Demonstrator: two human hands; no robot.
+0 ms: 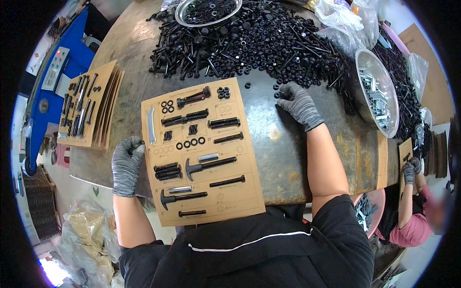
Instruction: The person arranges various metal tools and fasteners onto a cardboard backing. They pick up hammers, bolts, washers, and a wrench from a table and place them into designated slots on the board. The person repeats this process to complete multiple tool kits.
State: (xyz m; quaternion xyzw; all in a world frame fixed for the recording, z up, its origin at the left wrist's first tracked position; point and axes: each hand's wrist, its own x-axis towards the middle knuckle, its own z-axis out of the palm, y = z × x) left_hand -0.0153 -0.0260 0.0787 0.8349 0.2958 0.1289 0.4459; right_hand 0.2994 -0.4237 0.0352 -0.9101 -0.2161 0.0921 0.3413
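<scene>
A brown cardboard panel (225, 192) lies tilted at the near table edge, against my front. On it sit a silver wrench (151, 125), black bolts (224, 122), black rings (190, 142), T-shaped black pieces (211, 164) and silver sleeves (208, 157). My gloved left hand (127, 165) is closed beside the panel's left edge, with a tiny dark thing at its fingertips that I cannot make out. My gloved right hand (301, 106) is at the near edge of the hardware heap, its thumb and fingers bent around a black nut (277, 95).
A heap of black bolts and nuts (259, 41) spreads over the far metal table (283, 163), with a steel bowl (396, 103) of silver sleeves at right. Filled panels (89, 108) stand stacked at left. Another person (408, 225) handles a panel at far right.
</scene>
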